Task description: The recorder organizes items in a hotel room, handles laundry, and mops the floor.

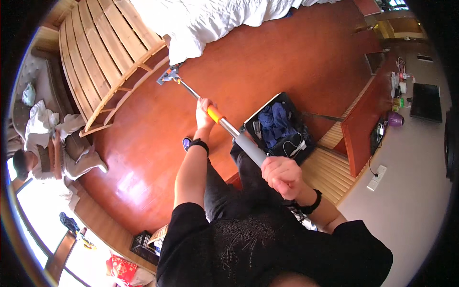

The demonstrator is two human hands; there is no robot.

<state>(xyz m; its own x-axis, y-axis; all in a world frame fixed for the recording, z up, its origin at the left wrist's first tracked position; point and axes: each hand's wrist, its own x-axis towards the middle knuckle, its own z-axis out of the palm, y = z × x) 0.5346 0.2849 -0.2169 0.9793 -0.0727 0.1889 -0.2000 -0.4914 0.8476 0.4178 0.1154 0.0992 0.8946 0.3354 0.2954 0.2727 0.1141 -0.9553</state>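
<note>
A mop with a telescopic metal pole (229,127), an orange collar and a grey grip runs diagonally before me. My left hand (205,112) is closed around the pole just beyond the orange collar. Around the top end of the grey grip is my right hand (282,175), nearer my body. The mop head (168,75), grey with orange parts, lies at the far end, by the hanging corner of a white bed cover (186,46) and the slatted wooden bed frame. Whether it touches the cover I cannot tell.
An open suitcase (274,125) with dark blue clothes lies on the reddish-brown floor (150,150). A slatted wooden bed frame (100,53) stands at upper left; another person (50,150) sits on a sofa at far left. A black crate (143,245) is at lower left, a desk panel (362,140) at right.
</note>
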